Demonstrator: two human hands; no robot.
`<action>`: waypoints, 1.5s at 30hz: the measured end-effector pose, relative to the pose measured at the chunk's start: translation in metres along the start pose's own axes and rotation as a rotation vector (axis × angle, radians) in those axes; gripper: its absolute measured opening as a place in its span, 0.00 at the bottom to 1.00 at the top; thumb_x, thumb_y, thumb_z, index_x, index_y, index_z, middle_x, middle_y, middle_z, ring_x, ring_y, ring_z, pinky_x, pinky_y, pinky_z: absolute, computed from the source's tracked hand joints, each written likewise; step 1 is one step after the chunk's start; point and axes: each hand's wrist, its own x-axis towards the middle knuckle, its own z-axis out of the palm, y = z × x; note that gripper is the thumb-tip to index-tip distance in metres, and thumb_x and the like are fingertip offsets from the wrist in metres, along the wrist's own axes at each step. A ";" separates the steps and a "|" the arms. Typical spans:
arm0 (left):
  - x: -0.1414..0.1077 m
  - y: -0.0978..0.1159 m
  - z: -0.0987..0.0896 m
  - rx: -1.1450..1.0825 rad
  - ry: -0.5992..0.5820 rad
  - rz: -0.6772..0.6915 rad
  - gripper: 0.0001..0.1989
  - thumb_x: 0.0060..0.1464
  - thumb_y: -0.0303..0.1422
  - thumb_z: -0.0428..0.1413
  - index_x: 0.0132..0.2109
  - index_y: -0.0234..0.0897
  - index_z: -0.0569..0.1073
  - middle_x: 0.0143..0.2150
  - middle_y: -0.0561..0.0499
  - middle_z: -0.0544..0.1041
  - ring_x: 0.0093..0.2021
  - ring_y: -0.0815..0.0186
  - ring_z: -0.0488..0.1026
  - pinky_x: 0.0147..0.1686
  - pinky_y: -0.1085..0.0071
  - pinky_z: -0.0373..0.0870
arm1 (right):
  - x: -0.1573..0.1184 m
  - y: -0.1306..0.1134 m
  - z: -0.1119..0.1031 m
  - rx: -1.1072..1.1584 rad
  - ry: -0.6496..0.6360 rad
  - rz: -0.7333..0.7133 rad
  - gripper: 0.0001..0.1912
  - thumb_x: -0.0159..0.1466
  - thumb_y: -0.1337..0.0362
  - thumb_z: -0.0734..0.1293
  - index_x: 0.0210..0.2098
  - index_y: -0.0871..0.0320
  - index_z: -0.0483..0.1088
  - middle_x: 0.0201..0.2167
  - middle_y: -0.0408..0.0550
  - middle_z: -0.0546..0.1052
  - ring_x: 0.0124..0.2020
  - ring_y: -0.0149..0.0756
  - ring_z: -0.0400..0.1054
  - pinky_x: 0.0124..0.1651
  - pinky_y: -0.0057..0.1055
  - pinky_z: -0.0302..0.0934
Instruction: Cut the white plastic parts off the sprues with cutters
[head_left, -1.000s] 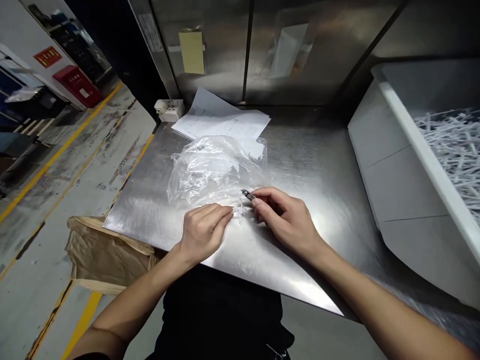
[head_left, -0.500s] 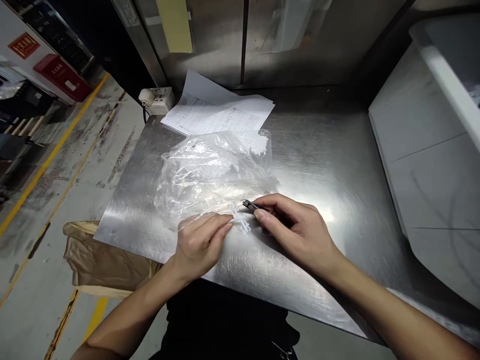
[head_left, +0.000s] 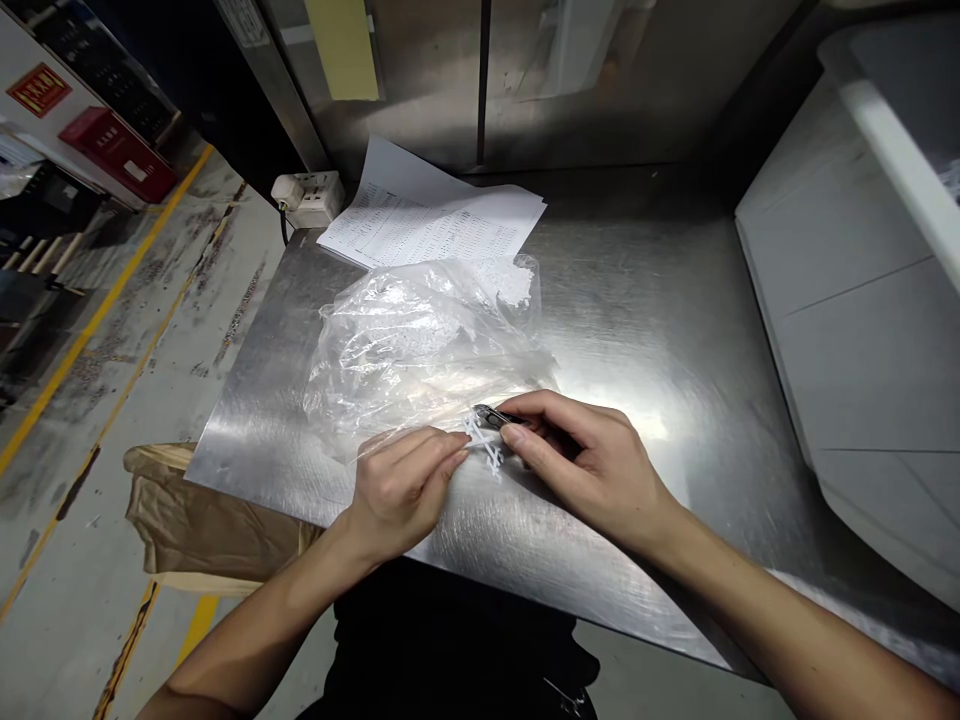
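My left hand (head_left: 405, 485) pinches one end of a small white branched plastic piece (head_left: 487, 446), like a moulding sprue, between thumb and forefinger. Dark nail clippers (head_left: 495, 415) are gripped between the thumb and fingers of my right hand (head_left: 589, 455). Their tip is at the upper end of the white piece; whether the jaws have closed on it I cannot tell. Just beyond both hands lies a crumpled clear plastic bag (head_left: 397, 350) with many small white bits in it.
Printed paper sheets (head_left: 435, 215) lie behind the bag on the steel table (head_left: 637, 330). A white power socket (head_left: 315, 198) sits at the table's back left corner. On the right stands a large grey bin (head_left: 847, 330). A brown-lined open bag (head_left: 210, 520) is below the left edge.
The clippers in my right hand have moved slightly left, onto the upper end of the white piece. The white piece has turned a little, while my left hand keeps its pinch.
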 end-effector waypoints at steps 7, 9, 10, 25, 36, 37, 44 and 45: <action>0.001 0.000 0.000 -0.009 -0.012 -0.004 0.06 0.72 0.22 0.61 0.51 0.35 0.81 0.40 0.50 0.86 0.39 0.67 0.85 0.41 0.73 0.80 | 0.000 0.000 -0.001 -0.034 0.004 -0.042 0.09 0.77 0.59 0.71 0.49 0.55 0.82 0.32 0.43 0.82 0.29 0.35 0.75 0.32 0.33 0.67; 0.001 0.001 0.000 -0.009 -0.022 -0.006 0.06 0.73 0.23 0.60 0.50 0.35 0.81 0.40 0.51 0.86 0.39 0.67 0.84 0.40 0.73 0.80 | 0.000 0.000 -0.001 -0.047 0.000 -0.068 0.08 0.77 0.59 0.71 0.49 0.55 0.82 0.34 0.44 0.83 0.31 0.36 0.77 0.33 0.33 0.68; 0.002 0.001 0.000 -0.008 -0.025 -0.003 0.05 0.73 0.23 0.60 0.50 0.35 0.81 0.40 0.51 0.86 0.39 0.67 0.84 0.40 0.73 0.80 | 0.000 0.000 -0.001 -0.051 0.000 -0.079 0.08 0.77 0.60 0.71 0.49 0.55 0.82 0.34 0.45 0.84 0.32 0.37 0.78 0.34 0.33 0.68; 0.003 -0.001 0.002 -0.016 -0.050 0.015 0.04 0.73 0.25 0.61 0.50 0.37 0.81 0.41 0.49 0.85 0.40 0.67 0.83 0.41 0.71 0.80 | 0.001 0.004 0.003 0.004 0.027 -0.028 0.07 0.77 0.60 0.72 0.45 0.55 0.82 0.32 0.42 0.83 0.32 0.35 0.76 0.36 0.31 0.67; 0.003 0.001 0.003 -0.038 -0.021 -0.049 0.08 0.74 0.25 0.59 0.51 0.37 0.83 0.41 0.48 0.87 0.40 0.63 0.86 0.41 0.68 0.83 | 0.003 0.003 0.002 0.028 0.060 0.092 0.11 0.77 0.56 0.70 0.44 0.54 0.83 0.33 0.45 0.84 0.33 0.39 0.77 0.37 0.35 0.67; 0.003 0.001 0.004 -0.040 -0.016 -0.053 0.08 0.74 0.25 0.58 0.51 0.37 0.83 0.41 0.48 0.87 0.40 0.64 0.85 0.41 0.69 0.82 | 0.002 0.003 0.002 0.038 0.064 0.084 0.10 0.77 0.56 0.71 0.44 0.54 0.83 0.32 0.44 0.83 0.33 0.39 0.76 0.36 0.35 0.66; 0.003 0.002 0.003 -0.020 -0.021 -0.052 0.08 0.74 0.25 0.58 0.52 0.37 0.82 0.41 0.49 0.86 0.40 0.65 0.85 0.40 0.69 0.81 | -0.002 -0.004 0.001 0.094 0.000 0.003 0.09 0.77 0.56 0.72 0.47 0.53 0.83 0.32 0.43 0.82 0.31 0.36 0.74 0.34 0.34 0.65; 0.003 0.001 0.003 -0.015 -0.023 -0.047 0.08 0.74 0.24 0.58 0.52 0.36 0.82 0.41 0.49 0.86 0.40 0.65 0.84 0.40 0.69 0.80 | -0.003 -0.005 0.002 0.092 -0.007 0.004 0.09 0.77 0.56 0.72 0.47 0.53 0.83 0.31 0.43 0.81 0.30 0.36 0.73 0.33 0.33 0.65</action>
